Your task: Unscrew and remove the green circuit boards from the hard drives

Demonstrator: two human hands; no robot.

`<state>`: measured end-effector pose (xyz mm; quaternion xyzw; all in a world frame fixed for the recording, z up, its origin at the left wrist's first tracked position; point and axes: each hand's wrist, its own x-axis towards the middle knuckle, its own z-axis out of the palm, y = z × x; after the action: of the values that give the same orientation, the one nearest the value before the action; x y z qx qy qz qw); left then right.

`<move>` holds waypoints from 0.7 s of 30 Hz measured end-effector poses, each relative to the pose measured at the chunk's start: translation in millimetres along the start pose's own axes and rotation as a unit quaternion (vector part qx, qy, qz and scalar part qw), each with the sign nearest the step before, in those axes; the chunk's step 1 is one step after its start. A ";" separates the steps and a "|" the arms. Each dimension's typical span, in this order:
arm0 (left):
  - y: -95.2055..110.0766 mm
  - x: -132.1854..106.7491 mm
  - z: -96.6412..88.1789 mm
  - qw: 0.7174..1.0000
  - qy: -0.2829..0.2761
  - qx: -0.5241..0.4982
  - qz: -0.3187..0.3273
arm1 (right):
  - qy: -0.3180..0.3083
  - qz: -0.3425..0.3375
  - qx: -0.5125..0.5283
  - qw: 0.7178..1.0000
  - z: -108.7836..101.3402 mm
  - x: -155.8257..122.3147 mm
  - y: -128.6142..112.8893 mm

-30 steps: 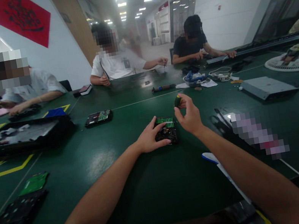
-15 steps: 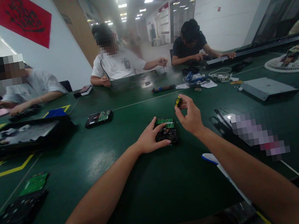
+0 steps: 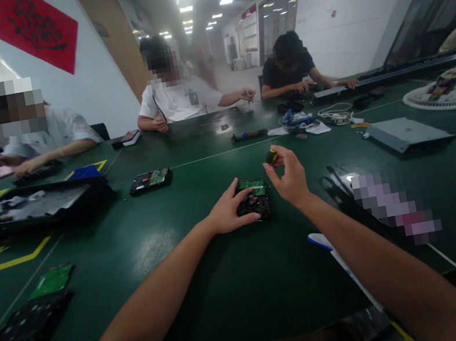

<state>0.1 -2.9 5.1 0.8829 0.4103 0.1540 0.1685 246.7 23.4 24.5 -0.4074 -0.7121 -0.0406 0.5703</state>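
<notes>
On the green table, my left hand (image 3: pixel 231 210) grips a hard drive (image 3: pixel 256 208) and steadies it, fingers along its far side and thumb at the near edge. A green circuit board shows on the drive's top, partly under my fingers. My right hand (image 3: pixel 289 176), pinched closed, holds a screwdriver by its black and yellow handle (image 3: pixel 271 156) above the drive's right side. The shaft is too thin to make out clearly, and whether its tip touches the drive I cannot tell.
Another drive (image 3: pixel 150 180) lies ahead to the left, near a black tray (image 3: pixel 35 207). At lower left are a green board (image 3: pixel 52 280) and a black casing (image 3: pixel 23 336). To the right sit a grey metal box (image 3: pixel 410 133) and a white fan grille (image 3: pixel 439 97). Several people work across the table.
The screwdriver handle has turned in my right fingers, showing less yellow, and those fingers have shifted slightly. My left hand and the hard drive have stayed put.
</notes>
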 end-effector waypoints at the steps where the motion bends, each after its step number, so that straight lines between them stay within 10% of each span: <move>1: -0.3 0.2 0.1 1.000 0.000 0.000 0.000 | -0.002 -0.003 -0.005 1.000 0.0 -0.1 -0.2; 21: -1.1 0.4 -0.4 1.000 -0.002 0.000 -0.001 | 0.008 0.012 0.015 1.000 3.0 -1.1 1.7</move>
<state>-0.6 -1.8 5.0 0.8830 0.4106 0.1520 0.1692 245.4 25.6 21.8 -0.4075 -0.7031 -0.0260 0.5822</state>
